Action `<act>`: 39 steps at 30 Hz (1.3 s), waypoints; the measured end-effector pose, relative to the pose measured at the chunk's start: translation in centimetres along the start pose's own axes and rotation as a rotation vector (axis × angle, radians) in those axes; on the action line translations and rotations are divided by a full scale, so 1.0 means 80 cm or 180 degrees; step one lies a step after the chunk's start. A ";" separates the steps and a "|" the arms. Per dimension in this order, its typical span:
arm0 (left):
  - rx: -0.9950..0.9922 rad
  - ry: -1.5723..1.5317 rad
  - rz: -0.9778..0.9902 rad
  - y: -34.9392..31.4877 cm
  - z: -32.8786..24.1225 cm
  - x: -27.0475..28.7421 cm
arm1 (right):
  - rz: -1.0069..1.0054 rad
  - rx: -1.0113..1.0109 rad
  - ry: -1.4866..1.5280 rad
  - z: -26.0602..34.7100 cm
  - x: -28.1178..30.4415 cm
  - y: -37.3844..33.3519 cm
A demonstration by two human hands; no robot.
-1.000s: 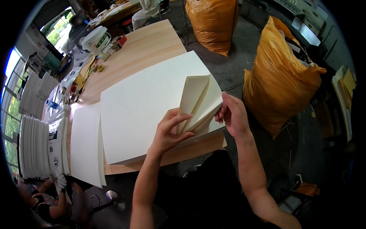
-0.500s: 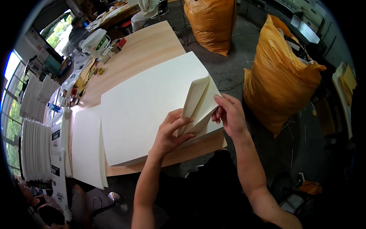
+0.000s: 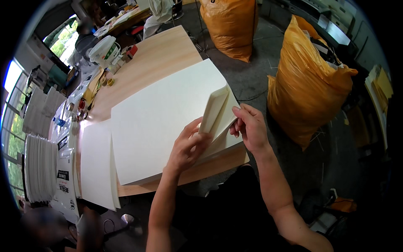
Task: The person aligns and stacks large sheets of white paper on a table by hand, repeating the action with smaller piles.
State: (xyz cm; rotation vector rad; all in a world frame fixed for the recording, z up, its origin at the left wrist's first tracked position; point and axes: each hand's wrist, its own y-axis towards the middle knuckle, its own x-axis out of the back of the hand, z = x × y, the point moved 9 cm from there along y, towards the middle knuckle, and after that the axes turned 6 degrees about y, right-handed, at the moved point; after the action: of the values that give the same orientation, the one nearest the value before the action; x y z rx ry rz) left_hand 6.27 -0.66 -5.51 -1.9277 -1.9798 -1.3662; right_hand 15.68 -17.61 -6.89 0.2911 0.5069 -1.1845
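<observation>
A thick stack of large white paper sheets (image 3: 159, 113) lies on the wooden table (image 3: 155, 48). Its near right corner is lifted and folded back into a curled flap (image 3: 214, 107). My left hand (image 3: 189, 145) is closed around the lower end of this flap, its fingers curled over the folded sheets. At the stack's right corner, my right hand (image 3: 251, 128) pinches the edge of a sheet between thumb and fingers. A smaller pile of white sheets (image 3: 96, 164) lies to the left and overhangs the table's front edge.
Two orange sacks (image 3: 308, 88) stand on the floor at the right and back. A white bucket (image 3: 104, 50), tape rolls (image 3: 111, 82) and small items line the table's far left side. Upright white sheets (image 3: 40, 168) are stacked at left. A blurred person (image 3: 46, 227) is at lower left.
My left hand's fingers have closed further round the folded flap, the thumb tucking in. My right hand has shifted slightly left with the sheet edge. The person at lower left has moved.
</observation>
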 end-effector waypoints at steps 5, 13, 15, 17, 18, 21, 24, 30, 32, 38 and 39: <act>0.0404 -0.0094 0.0002 -0.007 0.007 -0.006 | 0.0075 0.0058 0.0228 0.000 0.000 0.000; 0.0312 -0.0020 -0.0087 -0.006 0.014 -0.002 | 0.0161 0.2738 -0.3613 0.027 -0.015 -0.088; 0.0076 0.0417 0.0034 -0.006 0.000 -0.009 | 0.0734 0.2365 -0.3948 -0.017 -0.019 -0.086; -0.0375 0.1215 0.0244 -0.009 -0.022 -0.023 | 0.1129 0.1656 -0.4049 -0.051 -0.011 -0.077; -0.0336 0.1251 0.0300 -0.010 -0.021 -0.025 | 0.1236 0.1139 -0.3988 -0.065 -0.002 -0.072; -0.0250 0.1350 0.0450 -0.007 -0.016 -0.031 | 0.1282 0.0537 -0.3798 -0.071 0.003 -0.069; -0.0233 0.1486 0.0431 0.000 -0.014 -0.034 | 0.1047 0.0754 -0.3688 -0.067 0.000 -0.072; -0.0196 0.1470 0.0437 0.004 -0.009 -0.037 | 0.0291 0.1838 -0.2842 -0.006 0.037 -0.080; -0.0203 0.1474 0.0435 0.005 -0.008 -0.036 | -0.0771 0.1882 -0.2997 0.021 0.095 -0.082; 0.0153 0.1032 0.0194 0.002 -0.005 -0.027 | 0.0014 0.0585 -0.4245 0.022 0.083 -0.032; 0.0132 0.0859 0.0090 0.002 -0.004 -0.021 | -0.0068 0.0709 -0.3973 0.029 0.067 -0.033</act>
State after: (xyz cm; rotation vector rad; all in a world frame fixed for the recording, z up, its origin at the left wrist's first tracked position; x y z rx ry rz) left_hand 6.62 -2.21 -6.21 -1.6458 -1.8323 -1.4758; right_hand 15.27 -24.00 -7.60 -0.2882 -0.7130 -1.2099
